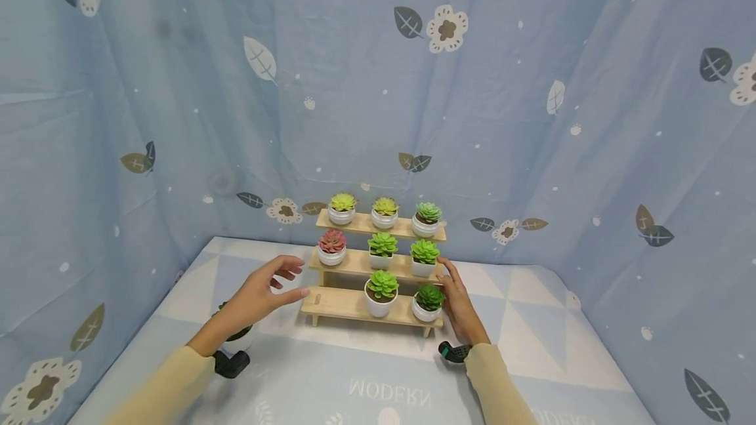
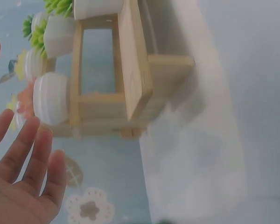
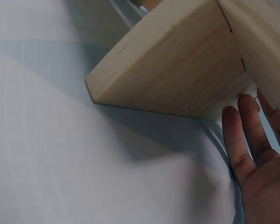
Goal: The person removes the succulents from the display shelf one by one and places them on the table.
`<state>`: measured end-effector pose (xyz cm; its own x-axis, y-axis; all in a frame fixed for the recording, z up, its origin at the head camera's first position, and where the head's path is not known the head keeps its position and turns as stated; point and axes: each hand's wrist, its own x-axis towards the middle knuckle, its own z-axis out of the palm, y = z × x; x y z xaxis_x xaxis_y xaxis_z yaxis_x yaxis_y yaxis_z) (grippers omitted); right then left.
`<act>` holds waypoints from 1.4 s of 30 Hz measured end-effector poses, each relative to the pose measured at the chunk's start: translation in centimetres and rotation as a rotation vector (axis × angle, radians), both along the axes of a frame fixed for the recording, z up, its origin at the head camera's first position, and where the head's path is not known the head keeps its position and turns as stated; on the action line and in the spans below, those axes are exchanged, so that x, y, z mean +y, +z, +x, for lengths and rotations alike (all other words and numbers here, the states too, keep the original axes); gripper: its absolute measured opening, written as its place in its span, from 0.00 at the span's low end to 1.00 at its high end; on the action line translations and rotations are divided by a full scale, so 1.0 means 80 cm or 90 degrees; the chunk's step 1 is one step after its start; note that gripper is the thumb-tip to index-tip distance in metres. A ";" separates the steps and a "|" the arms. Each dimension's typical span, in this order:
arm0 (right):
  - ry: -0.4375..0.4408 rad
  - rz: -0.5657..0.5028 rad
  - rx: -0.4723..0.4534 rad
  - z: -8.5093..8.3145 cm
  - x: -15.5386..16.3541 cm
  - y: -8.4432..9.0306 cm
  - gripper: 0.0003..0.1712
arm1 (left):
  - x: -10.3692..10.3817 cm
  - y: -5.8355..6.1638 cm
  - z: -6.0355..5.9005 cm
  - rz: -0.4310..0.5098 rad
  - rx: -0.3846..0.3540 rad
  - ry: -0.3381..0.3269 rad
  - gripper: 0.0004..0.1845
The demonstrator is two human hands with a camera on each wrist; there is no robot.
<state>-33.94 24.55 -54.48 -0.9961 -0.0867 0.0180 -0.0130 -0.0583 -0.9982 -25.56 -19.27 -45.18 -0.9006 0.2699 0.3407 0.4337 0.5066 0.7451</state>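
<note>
I worry an uneven nudge from the right hand (image 1: 458, 299), fingers extended at the right end of the tiered wooden stand (image 1: 339, 301), far and central on the table (image 1: 331, 369), could tip its near-right dark green succulent (image 1: 429, 298), while the left hand (image 1: 262, 287) hovers beside the left end, fingers loosely spread, gripping nothing.

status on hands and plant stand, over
Left hand open, beside wooden stand. Right hand at stand's right end. Eight pots aboard; another pot partly hidden by left wrist.

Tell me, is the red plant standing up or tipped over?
Standing up. The red plant rises from its white pot, which sits on the middle shelf.
</note>
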 end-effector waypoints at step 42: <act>-0.006 0.008 -0.002 -0.001 0.001 -0.002 0.30 | 0.128 -0.032 -0.039 0.146 -0.106 -0.116 0.31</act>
<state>-34.06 24.63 -54.63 -0.9969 -0.0780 0.0142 -0.0107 -0.0454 -0.9989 -28.68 -9.05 -47.72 -0.8932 0.3642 0.2637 0.3644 0.2427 0.8990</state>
